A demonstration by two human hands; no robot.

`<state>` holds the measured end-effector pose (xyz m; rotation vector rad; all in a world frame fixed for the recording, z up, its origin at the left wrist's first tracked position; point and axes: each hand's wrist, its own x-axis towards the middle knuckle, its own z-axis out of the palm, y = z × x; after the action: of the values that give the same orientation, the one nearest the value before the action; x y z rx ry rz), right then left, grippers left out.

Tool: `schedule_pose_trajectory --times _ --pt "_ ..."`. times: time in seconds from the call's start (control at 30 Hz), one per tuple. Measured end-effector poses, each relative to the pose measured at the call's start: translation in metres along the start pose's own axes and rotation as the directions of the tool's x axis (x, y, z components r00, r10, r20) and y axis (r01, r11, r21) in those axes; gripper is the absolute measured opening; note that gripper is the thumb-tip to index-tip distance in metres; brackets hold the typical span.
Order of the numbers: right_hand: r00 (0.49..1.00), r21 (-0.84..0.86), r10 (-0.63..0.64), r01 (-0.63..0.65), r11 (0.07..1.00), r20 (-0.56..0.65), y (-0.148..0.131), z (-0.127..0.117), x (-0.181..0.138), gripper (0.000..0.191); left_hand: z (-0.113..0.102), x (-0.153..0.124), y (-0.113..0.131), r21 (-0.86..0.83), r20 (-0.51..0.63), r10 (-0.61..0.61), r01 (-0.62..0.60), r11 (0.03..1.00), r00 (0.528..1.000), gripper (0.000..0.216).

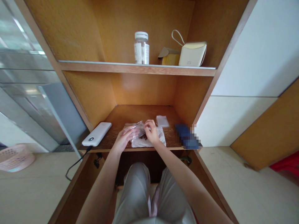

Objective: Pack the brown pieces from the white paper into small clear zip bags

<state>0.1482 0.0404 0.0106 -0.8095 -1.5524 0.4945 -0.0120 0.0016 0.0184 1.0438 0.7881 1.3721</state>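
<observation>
My left hand (126, 136) is closed around the near side of a small clear plastic bag (139, 128), its fingers lying along the film. Close by on the right, my right hand (152, 132) has its fingers curled together at the bag's edge; what they pinch is hidden. Below both hands, a crumpled whitish translucent sheet or bag (140, 143) lies at the shelf's front edge, with dark small pieces showing on it between the hands. A flat clear zip bag (162, 121) rests just beyond my right hand.
A white power bank (97, 133) with a black cable lies left on the wooden shelf (140, 109). A blurred dark blue object (187, 136) is at right. The upper shelf holds a clear jar (141, 48), a yellow box (170, 56) and a cream strapped case (192, 53).
</observation>
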Motion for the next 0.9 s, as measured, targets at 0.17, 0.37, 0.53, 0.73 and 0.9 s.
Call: schedule_pose_trajectory --times 0.17,0.37,0.53,0.73,0.9 --pt "0.998 -0.018 -0.047 0.048 0.999 0.044 -0.002 -0.001 0.0 0.01 -0.002 0.001 -0.001 0.016 0.015 -0.015 0.015 1.0 1.0 0.034" --pt "0.997 -0.028 -0.065 0.066 0.997 0.043 -0.002 0.0 -0.001 0.012 -0.001 -0.003 0.005 -0.01 0.096 -0.051 0.052 0.999 0.994 0.034" --pt "0.995 -0.013 -0.076 0.078 0.997 0.068 -0.003 0.0 -0.002 0.015 0.002 -0.001 0.004 0.006 0.029 -0.041 0.041 0.999 0.999 0.029" --pt "0.976 -0.011 -0.135 0.139 0.99 0.172 -0.009 0.0 -0.003 0.017 -0.001 0.003 -0.005 0.147 0.048 -0.071 0.063 0.987 0.996 0.034" --pt "0.985 -0.013 -0.131 0.134 0.991 0.116 -0.005 0.001 -0.003 0.019 -0.004 0.003 -0.004 0.145 0.058 -0.085 0.076 0.986 0.995 0.04"
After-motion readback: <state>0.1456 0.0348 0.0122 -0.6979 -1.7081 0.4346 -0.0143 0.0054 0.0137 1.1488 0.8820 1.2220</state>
